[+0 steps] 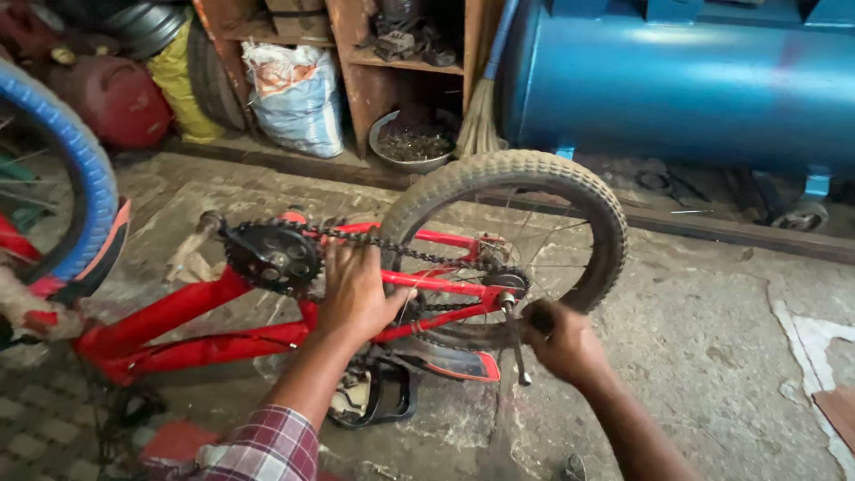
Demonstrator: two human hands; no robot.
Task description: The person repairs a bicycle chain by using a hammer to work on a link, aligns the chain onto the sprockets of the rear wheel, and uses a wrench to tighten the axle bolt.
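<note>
Wheel [508, 240] right of chainring [272, 256]

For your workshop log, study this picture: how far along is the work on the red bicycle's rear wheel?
Done: the red bicycle frame lies upturned, the chain sits on the chainring, and the rear wheel is in the frame. In hand: the left hand steadies the frame while the right hand works a wrench at the axle. Left: finishing there, then righting the bicycle.

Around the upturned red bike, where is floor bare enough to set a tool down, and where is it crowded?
Bare concrete floor lies right of the rear wheel, below the blue tank. Crowded: around the left hand on the chain, the right hand with its wrench, and the saddle.
</note>
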